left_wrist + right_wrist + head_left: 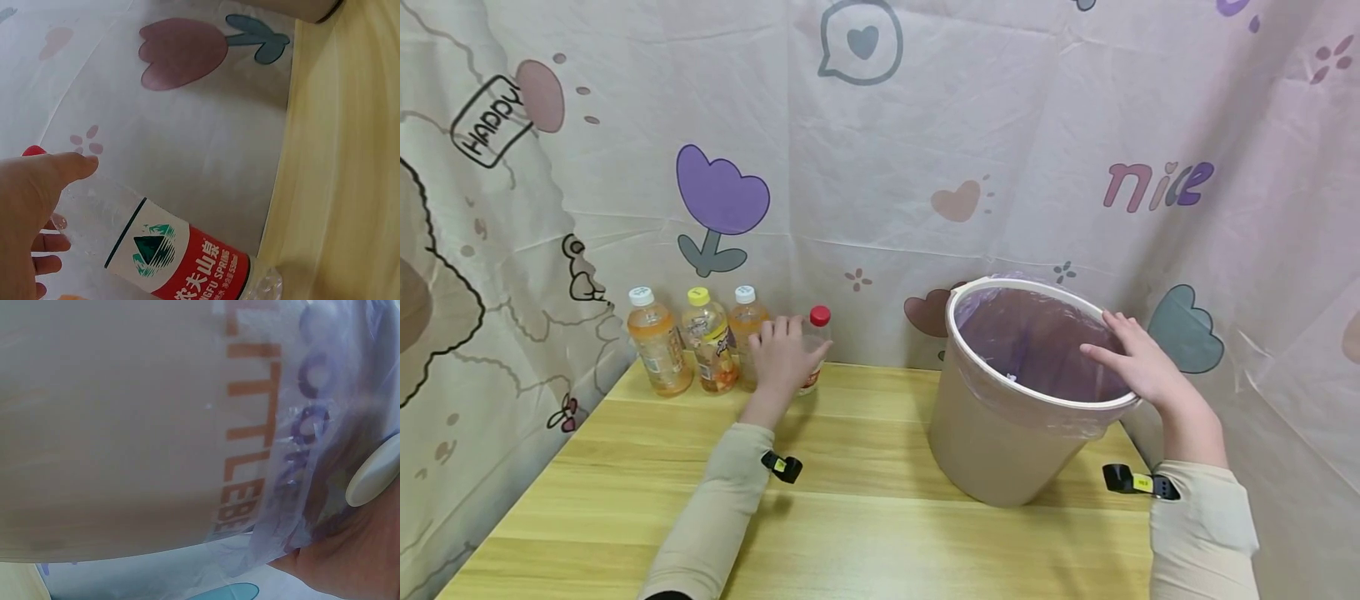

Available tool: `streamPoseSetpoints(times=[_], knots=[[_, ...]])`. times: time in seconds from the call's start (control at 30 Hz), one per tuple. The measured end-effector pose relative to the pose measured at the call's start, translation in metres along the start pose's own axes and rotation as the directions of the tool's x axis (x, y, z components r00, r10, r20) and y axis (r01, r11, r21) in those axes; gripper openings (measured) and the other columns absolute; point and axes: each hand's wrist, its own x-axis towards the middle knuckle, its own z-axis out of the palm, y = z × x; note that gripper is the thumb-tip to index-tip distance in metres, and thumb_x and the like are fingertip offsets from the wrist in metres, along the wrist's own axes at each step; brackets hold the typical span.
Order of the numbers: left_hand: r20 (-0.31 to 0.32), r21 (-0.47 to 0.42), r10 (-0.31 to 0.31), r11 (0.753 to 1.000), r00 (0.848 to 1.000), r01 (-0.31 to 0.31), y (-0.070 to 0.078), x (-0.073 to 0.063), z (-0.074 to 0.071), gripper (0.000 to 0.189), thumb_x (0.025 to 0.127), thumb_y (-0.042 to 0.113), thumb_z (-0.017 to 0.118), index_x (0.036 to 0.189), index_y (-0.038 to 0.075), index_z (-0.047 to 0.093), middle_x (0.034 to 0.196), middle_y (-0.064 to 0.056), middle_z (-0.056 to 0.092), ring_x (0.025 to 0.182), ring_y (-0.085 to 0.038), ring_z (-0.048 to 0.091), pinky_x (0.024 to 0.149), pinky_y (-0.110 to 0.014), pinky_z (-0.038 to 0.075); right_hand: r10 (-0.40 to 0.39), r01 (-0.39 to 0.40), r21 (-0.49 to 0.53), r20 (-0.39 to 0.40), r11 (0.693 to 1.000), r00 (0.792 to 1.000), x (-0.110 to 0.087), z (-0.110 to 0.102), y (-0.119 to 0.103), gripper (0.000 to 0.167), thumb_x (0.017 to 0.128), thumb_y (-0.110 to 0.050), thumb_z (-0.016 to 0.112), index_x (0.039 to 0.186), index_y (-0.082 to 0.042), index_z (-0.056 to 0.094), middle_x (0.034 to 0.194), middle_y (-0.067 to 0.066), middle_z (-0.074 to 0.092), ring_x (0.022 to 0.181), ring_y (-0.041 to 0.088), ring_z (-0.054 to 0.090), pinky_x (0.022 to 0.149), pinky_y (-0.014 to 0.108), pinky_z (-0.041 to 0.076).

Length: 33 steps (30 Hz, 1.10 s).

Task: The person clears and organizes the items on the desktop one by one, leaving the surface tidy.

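A clear water bottle [820, 323] with a red cap and a red-and-white label [187, 262] stands on the table. My left hand [781, 357] is at its upper part, thumb on one side of the bottle's shoulder and fingertips on the other. That thumb is fairly straight and the fingers look loose. Over at the right, a beige bin [1000, 450] wears a thin clear liner [981, 312] folded over its white rim. My right hand [1142, 367] rests at the right part of the rim, fingers stretched out; most of it is hidden in the right wrist view.
Left of the water bottle stand two orange-tinted bottles with white caps, one at the end [658, 350] and one partly behind my left hand [745, 312]. Between them is a yellow-capped bottle [709, 342]. A printed cloth [865, 183] hangs behind the wooden table [850, 533].
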Motion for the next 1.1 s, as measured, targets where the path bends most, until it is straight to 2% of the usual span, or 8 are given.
streamPoseSetpoints(times=[0.33,0.7,0.9,1.0,1.1], knots=[[-0.029,0.001,0.094,0.996,0.995,-0.094,0.011,-0.012,0.002,0.069,0.081,0.060,0.067,0.127,0.010,0.058,0.122,-0.014,0.065,0.108,-0.034,0.053,0.090,-0.050,0.040,-0.008,0.008,-0.017,0.005,1.000,1.000,0.002,0.000,0.000,0.085,0.099,-0.046,0.044,0.153,0.005,0.004,0.155,0.037,-0.004,0.145,0.053,-0.010,0.111,0.073,0.003],[-0.107,0.004,0.161,0.987,0.981,-0.162,0.018,-0.021,0.001,0.064,0.077,0.057,0.071,0.120,0.010,0.063,0.115,-0.012,0.069,0.103,-0.031,0.056,0.085,-0.047,0.042,-0.004,0.004,-0.021,0.004,1.000,1.000,0.001,0.000,0.000,0.084,0.099,-0.047,0.043,0.153,0.004,0.003,0.155,0.037,-0.004,0.145,0.053,-0.010,0.110,0.074,0.003],[-0.113,-0.029,0.183,0.982,0.977,-0.187,0.026,-0.024,-0.005,0.064,0.078,0.057,0.070,0.122,0.010,0.062,0.117,-0.012,0.069,0.104,-0.032,0.057,0.086,-0.048,0.043,0.000,0.000,-0.013,0.006,1.000,1.000,0.000,0.000,0.001,0.084,0.099,-0.047,0.043,0.153,0.003,0.003,0.156,0.036,-0.005,0.145,0.053,-0.011,0.110,0.075,0.003],[-0.127,-0.050,0.199,0.977,0.972,-0.206,0.031,-0.026,-0.009,0.064,0.078,0.055,0.071,0.123,0.009,0.062,0.118,-0.012,0.068,0.105,-0.032,0.057,0.086,-0.048,0.044,0.004,-0.004,-0.011,0.006,1.000,1.000,-0.001,0.000,0.001,0.084,0.099,-0.048,0.043,0.153,0.003,0.003,0.156,0.035,-0.005,0.145,0.053,-0.011,0.109,0.075,0.003],[-0.171,-0.066,0.222,0.970,0.960,-0.236,0.036,-0.027,-0.011,0.064,0.077,0.052,0.073,0.123,0.009,0.062,0.118,-0.011,0.068,0.105,-0.031,0.058,0.084,-0.047,0.045,0.007,-0.007,-0.007,0.007,1.000,1.000,-0.001,0.000,0.000,0.085,0.099,-0.048,0.043,0.154,0.003,0.003,0.156,0.035,-0.005,0.145,0.053,-0.011,0.109,0.075,0.002]])
